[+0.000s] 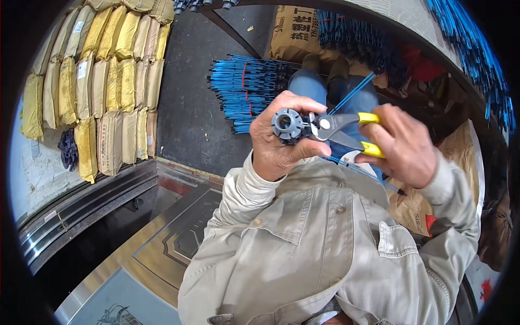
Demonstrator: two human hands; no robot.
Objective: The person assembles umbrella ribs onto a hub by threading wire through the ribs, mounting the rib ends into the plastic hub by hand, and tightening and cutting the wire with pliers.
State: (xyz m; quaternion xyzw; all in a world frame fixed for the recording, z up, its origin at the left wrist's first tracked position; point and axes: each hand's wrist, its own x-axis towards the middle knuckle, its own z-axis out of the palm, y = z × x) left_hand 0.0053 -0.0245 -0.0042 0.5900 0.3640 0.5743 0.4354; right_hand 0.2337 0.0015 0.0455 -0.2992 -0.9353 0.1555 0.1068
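In front of my chest, my left hand (pixel 271 154) grips a grey round plastic piece (pixel 288 125) with a hollow centre and slots around its rim. My right hand (pixel 405 142) is closed around the yellow handles of a pair of pliers (pixel 325 123). The jaws meet the right side of the round piece, between my left thumb and fingers; what lies in them is too small to make out. Thin blue rods (pixel 352 93) stick out behind the pliers, over my lap. Another blue rod (pixel 365 170) with a dark end slants below my right hand.
A red-banded bundle of blue rods (pixel 244 89) lies ahead to the left. More blue rods (pixel 476 59) hang over the table edge at right. Brown and yellow sacks (pixel 111 86) are stacked at far left, beside a dark glove (pixel 69 149). A metal door panel (pixel 162 238) is at lower left.
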